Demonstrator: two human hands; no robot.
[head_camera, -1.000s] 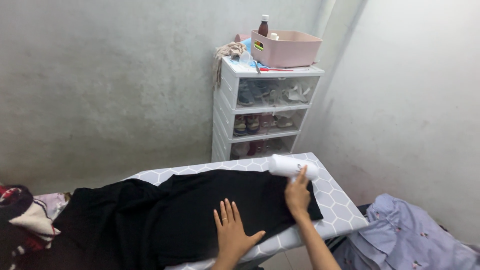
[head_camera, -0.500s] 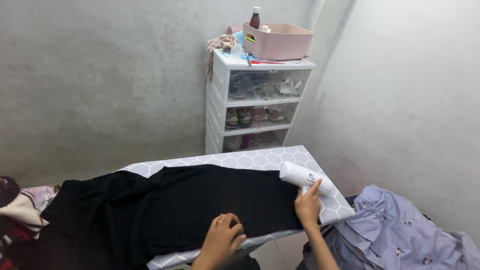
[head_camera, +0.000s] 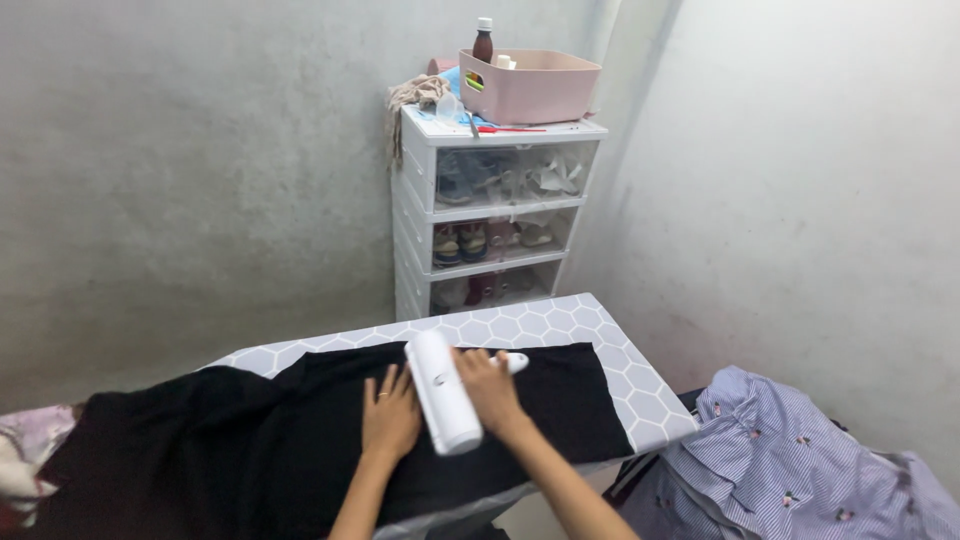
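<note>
Hands work side by side on a black garment (head_camera: 300, 450) spread along the ironing board (head_camera: 560, 322), near its front edge. The left hand (head_camera: 390, 415) lies palm down on the cloth, open, fingers together and pointing toward the far edge. The right hand (head_camera: 490, 390) grips the handle of a white lint roller (head_camera: 442, 392), whose drum lies between both hands on the cloth. Beyond the board stands a drawer unit (head_camera: 495, 215); a striped shirt (head_camera: 790, 470) lies off its right end.

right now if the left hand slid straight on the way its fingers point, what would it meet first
The left hand lies flat on the black garment, fingers pointing toward the board's far edge. It would probably cross more black cloth, then the bare honeycomb-patterned ironing board; depth is uncertain.
</note>
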